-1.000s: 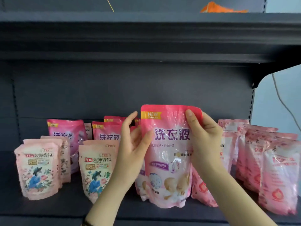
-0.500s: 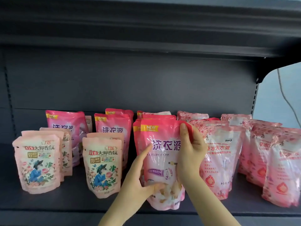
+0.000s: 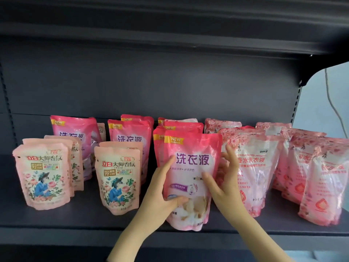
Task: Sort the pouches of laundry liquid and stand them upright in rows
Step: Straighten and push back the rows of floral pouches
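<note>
Lowered since one second ago, the pink pouch [image 3: 190, 167] now stands with its base on the shelf [image 3: 75, 222], near the front edge and just in front of the row of the same pouches [image 3: 182, 127]. The right hand [image 3: 224, 183] has slid from the top corner down to the right edge, at 3 o'clock of the pouch. The left hand [image 3: 162, 190] has moved down to about 8 o'clock.

The left hand grasps the lower left side, its thumb curled over the front print. The right hand looks released: the fingers are spread and rather straight, and the thumb only lies on the front (this hand is a little blurred).

I judge that the placing is nearly finished and only the letting go remains.

The long axis of the pouch runs from 6 to 12 o'clock, almost upright, with the sealed top at 12 and the printed face toward the camera. Pale pouches [image 3: 117, 178] stand at 9 o'clock of it, and rose-patterned pouches [image 3: 255, 167] at 3 o'clock.
</note>
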Demonstrator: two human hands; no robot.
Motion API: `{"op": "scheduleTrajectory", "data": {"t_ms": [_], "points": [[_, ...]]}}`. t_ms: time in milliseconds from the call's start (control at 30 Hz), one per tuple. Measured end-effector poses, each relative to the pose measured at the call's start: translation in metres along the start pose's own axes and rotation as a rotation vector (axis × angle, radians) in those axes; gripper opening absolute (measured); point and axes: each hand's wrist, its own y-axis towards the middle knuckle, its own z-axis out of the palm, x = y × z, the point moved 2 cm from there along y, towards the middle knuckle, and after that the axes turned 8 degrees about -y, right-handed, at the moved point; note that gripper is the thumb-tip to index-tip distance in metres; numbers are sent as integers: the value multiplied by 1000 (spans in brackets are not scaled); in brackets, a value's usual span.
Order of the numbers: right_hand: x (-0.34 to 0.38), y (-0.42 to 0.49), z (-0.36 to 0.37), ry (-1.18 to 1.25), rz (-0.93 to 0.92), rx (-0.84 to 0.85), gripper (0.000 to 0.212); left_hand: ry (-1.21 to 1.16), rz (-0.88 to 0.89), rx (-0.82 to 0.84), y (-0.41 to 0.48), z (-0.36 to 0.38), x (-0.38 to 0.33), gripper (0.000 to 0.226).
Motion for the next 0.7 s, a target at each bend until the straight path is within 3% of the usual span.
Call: {"op": "scheduleTrajectory", "data": {"t_ms": [133,233,700], "points": [[-9,-28,-16,-329,-24,354,95,10,10,13,-1,-2,2,96],[-9,-40,-13,-417,-8,518,102,7,11,21,-4,-7,8,95],[-19,-21,14,-546,17,496,105,162,51,11,15,-20,21,97]]}}
